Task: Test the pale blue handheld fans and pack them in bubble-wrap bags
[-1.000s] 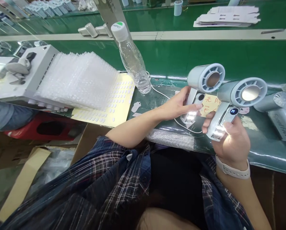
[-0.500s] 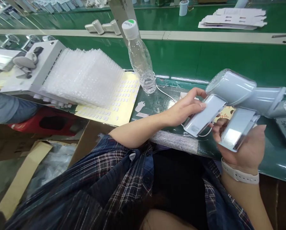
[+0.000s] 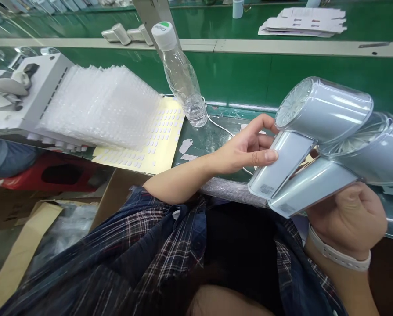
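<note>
My left hand [image 3: 249,147] pinches the handle of a pale blue handheld fan [image 3: 344,107], thumb on its front face. The fan's round head points left, with a clear finned grille. My right hand [image 3: 354,219], with a white band at the wrist, is closed around the handle of a second handheld fan [image 3: 318,182] of the same look; its fingers are partly hidden behind it. Both fans are tilted, and their handles lie close side by side with small printed labels near the lower ends. The second fan's head overlaps behind the first.
A water bottle [image 3: 185,83] stands left of my hands beside a white cable [image 3: 221,126]. Further left are stacked bubble-wrap bags [image 3: 100,105] on a yellow sticker sheet [image 3: 165,149]. A bubble-wrapped roll [image 3: 236,189] lies at the bench edge. Flat white cartons [image 3: 303,22] lie across the bench.
The second fan has turned in my right hand, so its grille and label side now show. The two handles have come closer together. My view has shifted slightly right.
</note>
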{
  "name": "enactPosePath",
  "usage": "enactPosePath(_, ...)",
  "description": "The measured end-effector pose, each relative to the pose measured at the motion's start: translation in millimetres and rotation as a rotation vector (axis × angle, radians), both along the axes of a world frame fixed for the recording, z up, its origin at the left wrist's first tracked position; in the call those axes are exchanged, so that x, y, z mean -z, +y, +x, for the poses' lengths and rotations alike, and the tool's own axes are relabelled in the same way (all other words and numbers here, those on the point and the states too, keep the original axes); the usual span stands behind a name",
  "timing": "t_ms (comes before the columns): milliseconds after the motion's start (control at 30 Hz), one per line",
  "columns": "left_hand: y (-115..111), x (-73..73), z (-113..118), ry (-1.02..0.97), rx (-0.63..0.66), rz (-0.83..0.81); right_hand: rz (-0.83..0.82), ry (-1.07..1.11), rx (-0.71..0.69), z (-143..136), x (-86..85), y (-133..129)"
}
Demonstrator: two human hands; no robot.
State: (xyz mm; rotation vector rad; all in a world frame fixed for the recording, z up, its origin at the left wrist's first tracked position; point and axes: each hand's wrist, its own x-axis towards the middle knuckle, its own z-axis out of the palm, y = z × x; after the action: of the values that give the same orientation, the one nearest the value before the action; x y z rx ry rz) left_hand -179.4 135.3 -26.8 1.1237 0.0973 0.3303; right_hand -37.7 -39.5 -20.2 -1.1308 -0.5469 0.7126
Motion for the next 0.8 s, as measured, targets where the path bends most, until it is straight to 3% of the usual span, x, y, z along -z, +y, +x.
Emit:
enactPosePath(100, 2.1, 3.5, 5.7, -0.037, 0.028, 0.01, -0.008, 0.099, -0.057, 3.8, -2.6, 7.5)
enactPosePath(300, -5.7, 9.9, 18.5, -0.046, 0.254, -0.022, -0.087, 0.165, -0.205, 8.7, -1.2, 16.9)
enactPosePath(500, -7.2, 25.2, 22.2, 0.064, 0.092, -0.107, -0.092, 0.203, -0.16, 8.6, 3.0, 20.6)
enactPosePath(667, -1.0, 24.6, 22.8, 0.02, 0.131, -0.204, -0.027, 0.191, -0.092, 14.4, 3.2, 17.4)
enactPosePath(800, 0.9, 21.0, 22.1, 0.036, 0.125, -0.178, 0.041, 0.178, -0.026, 15.6, 3.4, 18.0)
